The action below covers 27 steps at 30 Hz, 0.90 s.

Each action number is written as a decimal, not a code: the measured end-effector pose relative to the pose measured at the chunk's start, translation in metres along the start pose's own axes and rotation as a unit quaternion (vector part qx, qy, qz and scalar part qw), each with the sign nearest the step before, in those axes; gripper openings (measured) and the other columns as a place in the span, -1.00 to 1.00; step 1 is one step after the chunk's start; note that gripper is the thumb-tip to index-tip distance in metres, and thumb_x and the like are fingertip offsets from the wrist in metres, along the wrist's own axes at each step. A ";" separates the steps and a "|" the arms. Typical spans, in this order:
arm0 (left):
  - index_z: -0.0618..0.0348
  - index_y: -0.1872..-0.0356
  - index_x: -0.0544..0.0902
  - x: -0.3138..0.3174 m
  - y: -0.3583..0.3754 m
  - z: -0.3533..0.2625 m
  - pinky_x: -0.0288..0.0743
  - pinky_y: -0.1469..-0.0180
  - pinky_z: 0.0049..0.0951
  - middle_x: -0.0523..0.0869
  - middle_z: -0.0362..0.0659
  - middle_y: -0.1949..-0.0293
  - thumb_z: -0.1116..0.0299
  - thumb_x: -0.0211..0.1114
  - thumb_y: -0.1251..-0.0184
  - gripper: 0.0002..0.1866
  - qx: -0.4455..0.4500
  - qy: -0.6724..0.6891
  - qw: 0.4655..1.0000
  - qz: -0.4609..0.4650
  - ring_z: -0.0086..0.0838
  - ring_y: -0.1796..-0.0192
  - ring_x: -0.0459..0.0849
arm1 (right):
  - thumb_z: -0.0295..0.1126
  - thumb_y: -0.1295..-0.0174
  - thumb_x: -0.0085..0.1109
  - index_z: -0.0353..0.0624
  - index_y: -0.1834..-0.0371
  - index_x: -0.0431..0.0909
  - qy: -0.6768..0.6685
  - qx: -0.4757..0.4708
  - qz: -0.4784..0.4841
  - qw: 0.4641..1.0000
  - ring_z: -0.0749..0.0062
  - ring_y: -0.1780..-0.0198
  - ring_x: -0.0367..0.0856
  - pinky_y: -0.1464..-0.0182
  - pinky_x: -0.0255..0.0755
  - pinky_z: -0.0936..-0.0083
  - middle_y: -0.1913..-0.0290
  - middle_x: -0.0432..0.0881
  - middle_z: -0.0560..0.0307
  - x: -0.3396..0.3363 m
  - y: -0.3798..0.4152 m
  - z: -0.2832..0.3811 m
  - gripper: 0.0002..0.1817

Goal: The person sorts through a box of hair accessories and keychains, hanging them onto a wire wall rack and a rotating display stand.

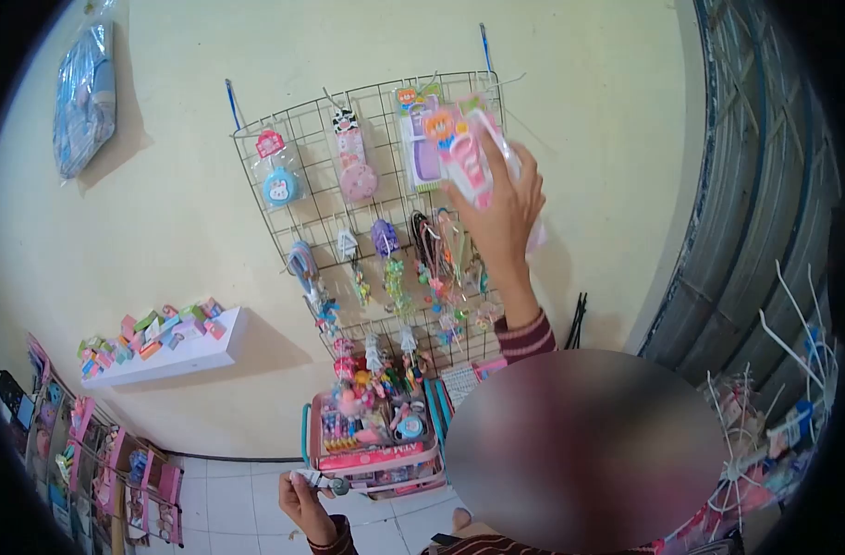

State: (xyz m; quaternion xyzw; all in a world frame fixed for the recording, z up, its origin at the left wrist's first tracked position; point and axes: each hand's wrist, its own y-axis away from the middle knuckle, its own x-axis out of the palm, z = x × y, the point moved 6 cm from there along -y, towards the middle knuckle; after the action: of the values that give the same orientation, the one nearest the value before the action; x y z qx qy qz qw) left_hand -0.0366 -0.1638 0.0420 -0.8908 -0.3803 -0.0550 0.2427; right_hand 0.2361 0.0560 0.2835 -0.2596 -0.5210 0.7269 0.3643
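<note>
My right hand [504, 205] is raised at the upper right of a black wire grid [307, 139] on the wall, its fingers closed on a pink packaged item with a bear on its card [469, 159]. Close behind it hangs a similar purple package [424, 148]. My left hand [304, 511] is low, near the basket, with its fingers closed on a small white-and-grey item with a round end [330, 482]; I cannot tell its kind. A blue round pouch [280, 186] and a pink round one [358, 182] hang on the left of the grid.
Below the grid stands a cart [305, 435] full of small goods. A white wall shelf [177, 356] holds little boxes. Keychains and cords [397, 282] hang on lower hooks. At right are a folding metal gate [709, 268] and a white wire rack [741, 476]. A blurred patch hides the lower middle.
</note>
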 end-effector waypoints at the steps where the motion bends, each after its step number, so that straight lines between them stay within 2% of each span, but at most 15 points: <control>1: 0.21 0.53 0.30 0.007 -0.009 0.004 0.24 0.69 -0.73 0.49 -0.12 0.65 0.25 -0.14 -0.27 -0.73 0.001 0.003 1.000 -0.001 -0.63 0.70 0.40 | -0.21 0.31 0.29 0.29 -0.10 0.20 0.000 -0.003 -0.001 1.000 0.13 0.04 0.19 0.11 0.11 0.21 0.02 0.18 0.00 0.017 -0.014 -0.005 -0.24; 5: 0.23 0.52 0.31 0.028 -0.035 0.019 0.24 0.69 -0.74 0.46 -0.16 0.67 0.27 -0.14 -0.27 -0.74 0.029 -0.005 1.000 0.008 -0.65 0.70 0.39 | -0.13 0.29 0.27 0.31 -0.08 0.23 0.047 -0.030 -0.034 0.998 0.13 0.07 0.21 0.13 0.11 0.19 0.03 0.20 0.04 0.069 -0.056 -0.019 -0.29; 11: 0.23 0.52 0.31 0.040 -0.057 0.048 0.22 0.69 -0.72 0.39 -0.23 0.71 0.28 -0.11 -0.26 -0.75 -0.002 0.004 1.000 0.005 -0.66 0.70 0.36 | -0.10 0.29 0.26 0.31 -0.08 0.23 0.073 -0.009 -0.030 0.997 0.10 0.10 0.21 0.14 0.11 0.18 0.05 0.20 0.01 0.096 -0.063 -0.028 -0.28; 13: 0.23 0.53 0.31 0.050 -0.063 0.051 0.21 0.69 -0.72 0.38 -0.25 0.71 0.28 -0.10 -0.26 -0.75 -0.014 0.002 1.000 0.017 -0.68 0.71 0.35 | -0.09 0.28 0.26 0.31 -0.09 0.22 0.073 0.032 0.045 0.996 0.09 0.12 0.21 0.16 0.11 0.15 0.08 0.21 -0.02 0.105 -0.059 -0.035 -0.28; 14: 0.21 0.54 0.32 0.058 -0.065 0.050 0.17 0.67 -0.74 0.36 -0.28 0.70 0.27 -0.09 -0.25 -0.75 -0.017 0.007 0.999 0.030 -0.70 0.70 0.31 | -0.09 0.28 0.26 0.31 -0.09 0.22 0.076 0.034 0.048 0.995 0.09 0.12 0.21 0.16 0.11 0.15 0.08 0.21 -0.02 0.109 -0.058 -0.037 -0.28; 17: 0.17 0.56 0.33 0.064 -0.067 0.057 0.07 0.61 -0.77 0.30 -0.36 0.67 0.27 -0.06 -0.24 -0.76 -0.037 -0.018 0.999 0.027 -0.76 0.63 0.21 | -0.07 0.28 0.26 0.30 -0.10 0.19 0.104 0.023 0.082 0.991 0.07 0.12 0.21 0.17 0.12 0.13 0.09 0.20 -0.03 0.133 -0.059 -0.041 -0.26; 19: 0.16 0.57 0.32 0.081 -0.069 0.051 0.06 0.57 -0.77 0.30 -0.37 0.64 0.28 -0.06 -0.24 -0.76 -0.051 0.010 0.997 0.063 -0.77 0.58 0.20 | 0.04 0.25 0.18 0.31 -0.15 0.13 0.161 -0.020 0.089 0.983 0.03 0.13 0.23 0.19 0.15 0.11 0.07 0.20 -0.06 0.153 -0.059 -0.042 -0.23; 20: 0.16 0.57 0.32 0.081 -0.070 0.057 0.06 0.57 -0.77 0.30 -0.37 0.64 0.28 -0.06 -0.24 -0.76 -0.059 0.004 0.997 0.057 -0.77 0.58 0.20 | 0.04 0.22 0.16 0.28 -0.16 0.10 0.133 -0.001 0.158 0.978 -0.06 0.05 0.18 0.16 0.13 0.00 -0.01 0.15 -0.12 0.166 -0.058 -0.048 -0.23; 22: 0.17 0.56 0.33 0.086 -0.073 0.064 0.08 0.55 -0.76 0.31 -0.37 0.61 0.30 -0.06 -0.24 -0.77 -0.045 -0.034 0.994 0.092 -0.77 0.55 0.21 | 0.06 0.21 0.15 0.26 -0.15 0.13 0.149 -0.023 0.163 0.975 -0.11 0.01 0.17 0.13 0.11 -0.05 -0.03 0.14 -0.16 0.178 -0.054 -0.057 -0.25; 24: 0.20 0.54 0.34 0.091 -0.074 0.069 0.09 0.52 -0.77 0.32 -0.37 0.61 0.33 -0.07 -0.24 -0.79 -0.048 -0.006 0.993 0.108 -0.77 0.53 0.21 | 0.07 0.20 0.14 0.24 -0.13 0.16 0.153 -0.040 0.183 0.970 -0.15 -0.03 0.15 0.10 0.09 -0.10 -0.06 0.14 -0.20 0.180 -0.030 -0.061 -0.27; 25: 0.25 0.51 0.37 0.094 -0.077 0.066 0.18 0.52 -0.75 0.36 -0.33 0.60 0.35 -0.07 -0.24 -0.80 -0.038 -0.027 0.992 0.121 -0.74 0.55 0.27 | 0.02 0.20 0.17 0.19 -0.08 0.23 0.142 -0.057 0.155 0.976 -0.12 -0.04 0.16 0.08 0.09 -0.07 -0.06 0.14 -0.21 0.163 -0.025 -0.053 -0.32; 26: 0.31 0.45 0.40 0.099 -0.077 0.069 0.27 0.53 -0.70 0.43 -0.27 0.58 0.35 -0.08 -0.24 -0.79 -0.073 0.011 0.990 0.118 -0.68 0.57 0.36 | -0.04 0.20 0.20 0.13 -0.03 0.30 0.131 -0.076 0.123 0.981 -0.10 -0.05 0.16 0.06 0.09 -0.05 -0.05 0.15 -0.21 0.150 -0.020 -0.046 -0.37; 27: 0.36 0.39 0.42 0.104 -0.078 0.065 0.33 0.56 -0.67 0.48 -0.20 0.55 0.35 -0.08 -0.24 -0.77 -0.072 0.028 0.987 0.144 -0.63 0.58 0.43 | -0.09 0.17 0.19 0.05 0.02 0.34 0.038 -0.102 0.111 0.988 -0.03 -0.03 0.22 0.04 0.13 0.06 -0.01 0.22 -0.17 0.136 -0.008 -0.037 -0.44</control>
State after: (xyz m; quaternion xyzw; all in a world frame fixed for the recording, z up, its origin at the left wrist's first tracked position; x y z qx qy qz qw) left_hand -0.0240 -0.0190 0.0450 -0.9496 -0.2359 -0.0718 0.1937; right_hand 0.1844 0.1874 0.2791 -0.3789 -0.5465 0.6955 0.2721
